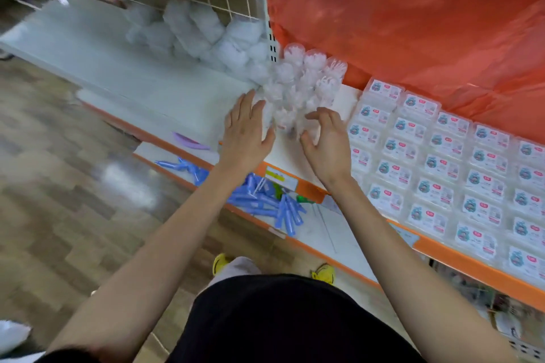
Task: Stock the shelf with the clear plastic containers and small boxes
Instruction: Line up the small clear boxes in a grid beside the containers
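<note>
Careful: your left hand (246, 127) lies flat against the clear containers (300, 82), right hand (327, 141) clawed, grip unclear; shove unevenly and centre-frame rows could topple.

shop | orange-edged shelf (460, 262) | rows of small boxes (442, 168)

Clear round containers (300, 88) holding white contents stand packed in close rows on the white, orange-edged shelf (290, 153); just to their right, flat labelled small boxes (442, 162) lie in a tidy grid
</note>
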Tool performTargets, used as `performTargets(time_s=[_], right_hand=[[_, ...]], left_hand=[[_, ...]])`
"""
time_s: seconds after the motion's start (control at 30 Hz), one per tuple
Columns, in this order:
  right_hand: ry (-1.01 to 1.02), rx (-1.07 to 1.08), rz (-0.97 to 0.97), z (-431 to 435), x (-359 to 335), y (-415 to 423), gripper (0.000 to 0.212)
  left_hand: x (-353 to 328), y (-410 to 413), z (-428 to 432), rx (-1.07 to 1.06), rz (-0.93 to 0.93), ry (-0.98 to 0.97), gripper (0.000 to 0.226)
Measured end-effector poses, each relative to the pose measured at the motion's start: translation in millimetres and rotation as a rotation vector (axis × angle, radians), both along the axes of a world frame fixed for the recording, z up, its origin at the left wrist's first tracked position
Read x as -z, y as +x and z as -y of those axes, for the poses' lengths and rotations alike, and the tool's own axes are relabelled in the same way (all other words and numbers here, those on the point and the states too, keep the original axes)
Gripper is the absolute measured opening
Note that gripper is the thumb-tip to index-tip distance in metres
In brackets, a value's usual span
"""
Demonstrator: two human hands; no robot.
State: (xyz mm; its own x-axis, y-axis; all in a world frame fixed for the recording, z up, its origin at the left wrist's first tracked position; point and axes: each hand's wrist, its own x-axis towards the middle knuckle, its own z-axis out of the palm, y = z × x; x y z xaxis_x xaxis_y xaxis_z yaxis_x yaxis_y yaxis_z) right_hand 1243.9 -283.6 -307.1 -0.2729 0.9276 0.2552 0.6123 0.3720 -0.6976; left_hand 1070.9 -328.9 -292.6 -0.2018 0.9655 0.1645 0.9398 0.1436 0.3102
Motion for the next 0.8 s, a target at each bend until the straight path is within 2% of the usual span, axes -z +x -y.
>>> performTargets(time_s=[0.23,0.47,0.63,0.8], right_hand=[[-0.003,-0.028,0.013,17,-1,-129,0.034],[-0.022,-0.050,0.054,23,-3,-275,0.035],[-0.019,-0.066,0.113,19,-8,-351,0.035],[-0.027,-0.094,0.203,-12,-4,-405,0.045]], left_hand=[[14,-160,54,-0.120,0.028,-0.004,0.056],[12,-309,82,-0.197,-0.033,-0.030,0.056],[8,-382,83,-0.218,-0.036,-0.029,0.058],[17,-424,55,-0.198,-0.028,-0.055,0.059]])
